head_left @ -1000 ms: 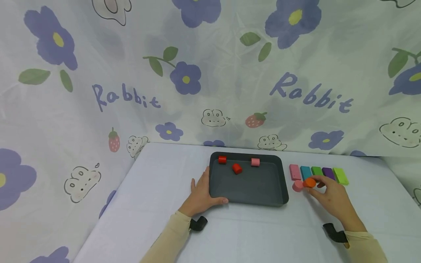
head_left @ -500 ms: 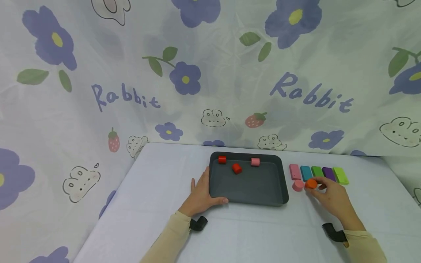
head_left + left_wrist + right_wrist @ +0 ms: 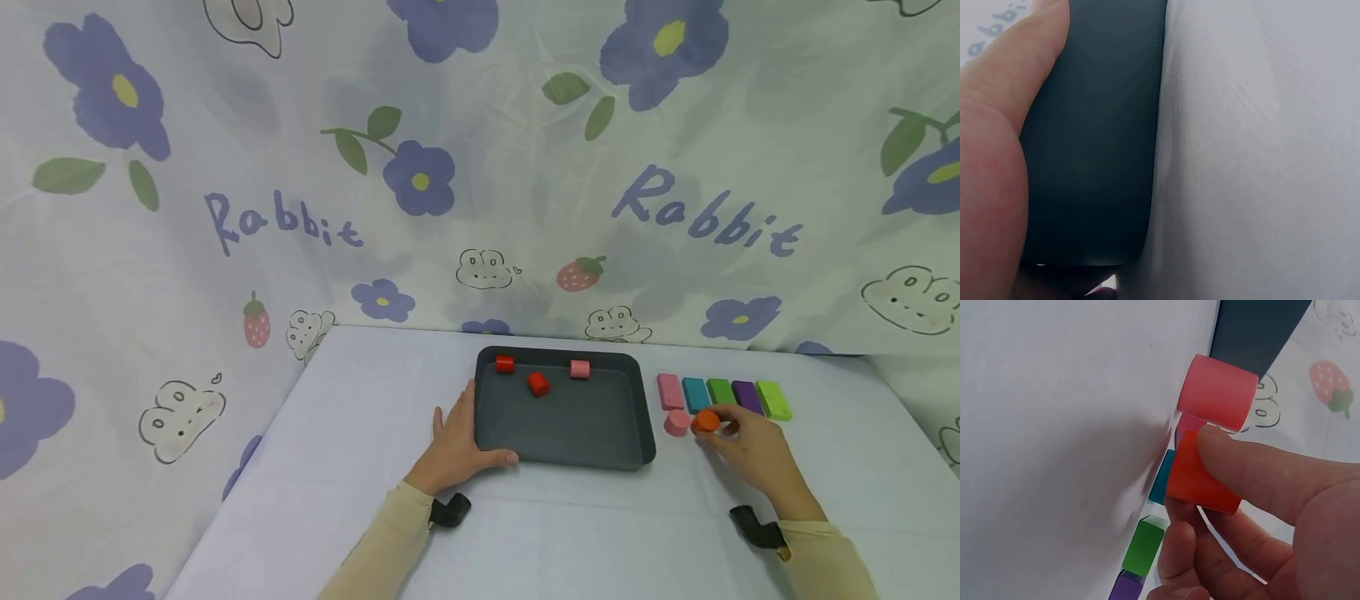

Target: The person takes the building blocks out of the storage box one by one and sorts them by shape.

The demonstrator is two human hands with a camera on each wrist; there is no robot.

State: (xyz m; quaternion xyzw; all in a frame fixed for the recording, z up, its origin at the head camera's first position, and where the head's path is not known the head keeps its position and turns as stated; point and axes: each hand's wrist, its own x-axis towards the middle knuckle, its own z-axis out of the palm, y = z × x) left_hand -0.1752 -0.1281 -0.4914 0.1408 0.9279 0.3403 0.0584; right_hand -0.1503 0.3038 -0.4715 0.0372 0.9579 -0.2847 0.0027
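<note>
Right hand (image 3: 752,450) pinches an orange cylinder (image 3: 706,421); left hand (image 3: 456,450), spread wide, touches tray (image 3: 570,427)

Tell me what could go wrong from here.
The right grip pinches the orange cylinder close beside an upright pink cylinder, so a sideways slip might topple the latter.

The red cylinders appear to lie on their sides in the tray, so a jolt from the left grip touching it could roll them.

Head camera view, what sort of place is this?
Probably an indoor tabletop workspace, perhaps set up for filming: a white table, a flowered cloth behind it, and a dark tray beside a row of coloured blocks.
</note>
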